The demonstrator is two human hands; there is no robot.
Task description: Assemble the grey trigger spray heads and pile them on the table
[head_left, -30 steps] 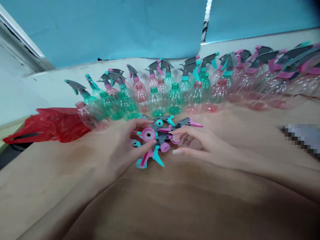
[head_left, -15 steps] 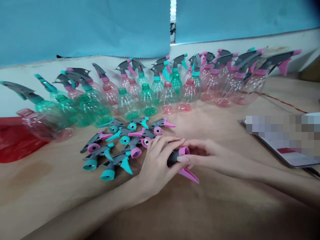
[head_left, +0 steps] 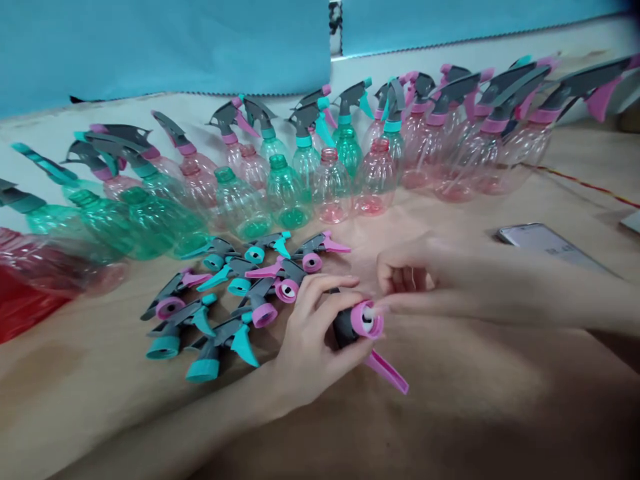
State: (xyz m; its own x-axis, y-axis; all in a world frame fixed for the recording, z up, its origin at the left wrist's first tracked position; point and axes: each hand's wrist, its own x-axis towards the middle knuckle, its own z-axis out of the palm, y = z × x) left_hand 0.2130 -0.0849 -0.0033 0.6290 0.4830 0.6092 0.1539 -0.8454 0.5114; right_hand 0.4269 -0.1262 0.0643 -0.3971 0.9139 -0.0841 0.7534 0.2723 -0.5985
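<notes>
My left hand (head_left: 313, 333) is closed around a grey spray trigger head (head_left: 344, 328), its pink collar (head_left: 367, 320) facing me and its pink lever (head_left: 390, 373) pointing down to the right. A white part shows inside the collar's opening. My right hand (head_left: 410, 280) is blurred, with its fingers curled and one digit reaching to the collar's rim. Whether something small is in its fingers is hidden. Left of my hands lie several loose trigger heads (head_left: 205, 363) with turquoise or pink collars on the tabletop.
Behind stand several clear green bottles (head_left: 287, 193) and pink bottles (head_left: 376, 180), some with trigger heads on, some with open necks. A red plastic bag (head_left: 20, 300) lies at the left. At the right are a phone (head_left: 550, 247) and a red-yellow wire (head_left: 590, 181).
My right hand has moved off the trigger head's side, its fingers now curled near the collar. The collar has turned toward me, showing its opening. The camera view has shifted.
</notes>
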